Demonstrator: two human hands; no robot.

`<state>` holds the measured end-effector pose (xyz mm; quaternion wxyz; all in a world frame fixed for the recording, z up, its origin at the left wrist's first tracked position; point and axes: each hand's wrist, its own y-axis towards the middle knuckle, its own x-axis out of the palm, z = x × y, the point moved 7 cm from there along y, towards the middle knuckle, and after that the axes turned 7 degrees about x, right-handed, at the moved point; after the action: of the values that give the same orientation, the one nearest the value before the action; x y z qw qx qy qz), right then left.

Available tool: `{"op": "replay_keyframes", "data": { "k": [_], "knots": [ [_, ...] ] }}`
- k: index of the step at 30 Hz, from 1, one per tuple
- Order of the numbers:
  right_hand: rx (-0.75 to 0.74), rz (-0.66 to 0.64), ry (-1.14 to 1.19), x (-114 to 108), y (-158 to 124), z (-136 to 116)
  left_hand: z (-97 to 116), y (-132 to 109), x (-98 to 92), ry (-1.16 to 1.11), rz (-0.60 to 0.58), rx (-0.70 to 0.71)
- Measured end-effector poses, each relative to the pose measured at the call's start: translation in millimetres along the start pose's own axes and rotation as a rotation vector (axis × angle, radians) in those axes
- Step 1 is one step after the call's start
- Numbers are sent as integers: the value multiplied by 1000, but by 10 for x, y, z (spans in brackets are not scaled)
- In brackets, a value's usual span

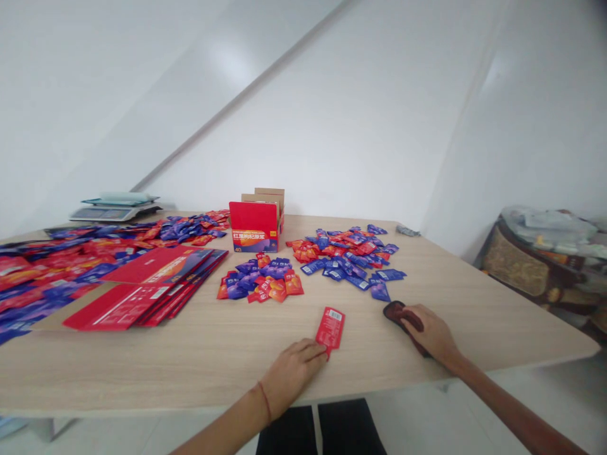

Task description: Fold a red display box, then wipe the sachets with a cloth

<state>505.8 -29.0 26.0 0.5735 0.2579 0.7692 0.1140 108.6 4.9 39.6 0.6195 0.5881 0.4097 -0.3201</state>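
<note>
My left hand [296, 370] rests near the table's front edge, its fingers together at the narrow spout end of a red sachet [331, 327]. This sachet lies flat with its barcode side up; my left thumb is hidden. To the right, my right hand [429, 335] is closed on a long dark brown case-like object [394, 311] with a reddish-brown rounded part; its exact kind is unclear. Beyond my hands lie a small pile of red and purple sachets [263, 278] and a larger pile of sachets [348, 253]. Behind the small pile stands an open red carton [255, 227].
Flattened red cartons [142, 287] are stacked on the left of the table [227, 360]. A broad heap of sachets [52, 265] spreads farther left. A scale [116, 210] stands at the back left. A patterned chair [515, 262] heaped with bags is beyond the right edge.
</note>
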Motion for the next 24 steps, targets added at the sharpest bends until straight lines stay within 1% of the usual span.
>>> {"op": "replay_keyframes", "data": {
  "k": [2,4,6,7,8,10,13,14,15,17,19,21,23,24],
  "knots": [
    [7,-26,-10,-3,12,-18,-14,-20,-10,-22,28,-24],
    [15,-33,-3,-32,33,-90,-29,-50,-2,-76,27,-31],
    [20,-3,35,-104,70,-251,-49,-90,14,-138,26,-32],
    [17,24,67,-156,93,-374,-61,-112,24,-168,30,-37],
    [9,57,107,-215,117,-525,-73,-132,36,-194,34,-42],
    [-37,106,195,-326,159,-909,-92,-163,65,-231,38,-55],
    [-160,157,292,-441,179,-1583,-94,-175,100,-240,39,-62],
    [-207,153,315,-442,170,-1802,-89,-171,98,-240,44,-62],
    [-248,136,333,-419,154,-2004,-85,-165,89,-244,51,-63],
    [-328,48,337,-281,99,-2354,-77,-148,61,-267,54,-72],
    [-381,-52,323,-77,17,-2597,-80,-132,21,-293,51,-98],
    [-392,-165,291,166,-70,-2725,-79,-116,-15,-316,35,-113],
    [-378,-254,255,380,-141,-2759,-74,-101,-39,-339,20,-112],
    [-368,-278,237,458,-163,-2753,-70,-95,-46,-352,14,-107]
  ]
}}
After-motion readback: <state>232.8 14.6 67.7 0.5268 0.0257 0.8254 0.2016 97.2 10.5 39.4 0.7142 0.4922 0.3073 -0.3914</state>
